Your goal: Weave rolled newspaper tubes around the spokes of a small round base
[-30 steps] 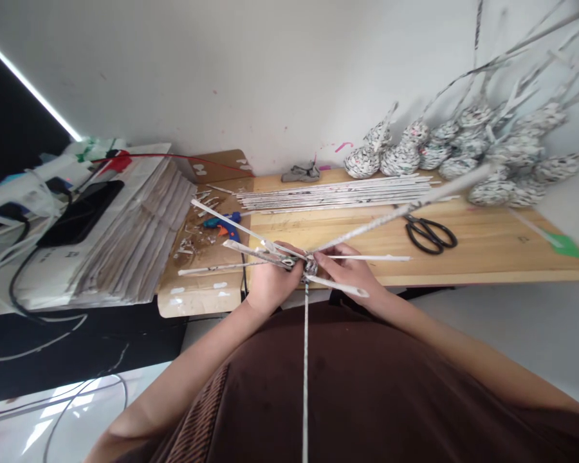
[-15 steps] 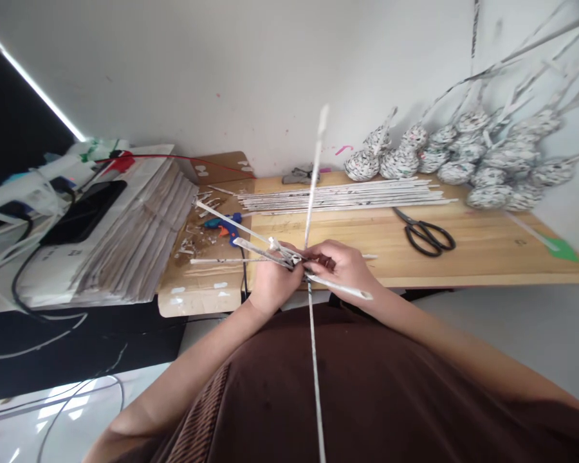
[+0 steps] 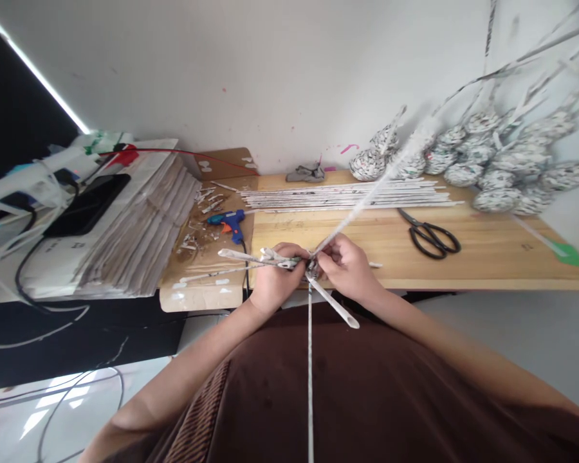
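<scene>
A black phone (image 3: 87,206) lies on stacked paper (image 3: 139,241) at left, near a blue glue gun (image 3: 235,225) on cardboard (image 3: 202,298). A person's left hand (image 3: 280,273) clamps a small paper weaving (image 3: 311,265) between both hands; the right hand (image 3: 347,267) pinches it, fingers together. One blurred tube (image 3: 352,213) slants across the row of paper tubes (image 3: 280,200) behind. Scissors (image 3: 417,224) and gourd-shaped weavings (image 3: 475,151) sit right, on a wooden tabletop (image 3: 492,254) against a white wall (image 3: 174,77).
</scene>
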Tool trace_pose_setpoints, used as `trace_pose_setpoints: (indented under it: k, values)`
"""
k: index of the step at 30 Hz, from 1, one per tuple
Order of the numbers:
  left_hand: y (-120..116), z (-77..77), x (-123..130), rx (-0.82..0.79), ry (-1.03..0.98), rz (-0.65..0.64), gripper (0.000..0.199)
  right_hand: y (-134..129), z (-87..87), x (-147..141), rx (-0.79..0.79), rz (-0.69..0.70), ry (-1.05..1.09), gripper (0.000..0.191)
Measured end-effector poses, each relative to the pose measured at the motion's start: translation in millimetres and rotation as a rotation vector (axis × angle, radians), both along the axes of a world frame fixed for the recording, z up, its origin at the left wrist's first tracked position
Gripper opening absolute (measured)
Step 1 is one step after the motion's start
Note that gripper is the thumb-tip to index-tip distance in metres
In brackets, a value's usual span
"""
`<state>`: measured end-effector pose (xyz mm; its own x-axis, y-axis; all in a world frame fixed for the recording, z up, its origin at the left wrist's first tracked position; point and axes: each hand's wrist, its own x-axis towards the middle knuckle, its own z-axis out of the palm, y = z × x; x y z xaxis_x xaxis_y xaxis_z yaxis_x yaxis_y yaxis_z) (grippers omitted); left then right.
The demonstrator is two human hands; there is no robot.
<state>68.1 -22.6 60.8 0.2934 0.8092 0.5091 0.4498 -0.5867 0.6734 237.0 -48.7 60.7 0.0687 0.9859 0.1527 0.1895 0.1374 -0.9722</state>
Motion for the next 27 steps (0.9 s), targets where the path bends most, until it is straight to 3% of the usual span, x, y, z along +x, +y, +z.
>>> trace_pose_setpoints:
  k: [6,10,15,19,23,27]
  values:
    - [-2,1.3,0,0.044,0.002,-0.03,0.021,-5,2.1,-1,0.075,0.064,-0.026,0.007]
    - [-3,3.9,2,0.063,0.054,-0.011,0.02,-14,5.6,-3,0.103,0.06,-0.085,0.018]
    - [-6,10.2,3,-0.037,0.112,0.051,0.019,-16,6.5,-3,0.135,-0.005,-0.216,0.011]
    - [-6,16.7,2,-0.153,0.05,0.051,0.03,-10,-1.5,-1,0.193,-0.022,-0.321,0.01]
    - [-2,24.8,-4,-0.3,-0.023,-0.027,0.037,-4,-5.0,1,0.21,-0.014,-0.332,0.009]
    - [2,31.7,-14,-0.458,-0.052,-0.277,0.053,2,2.5,6,0.077,-0.022,-0.237,0.008]
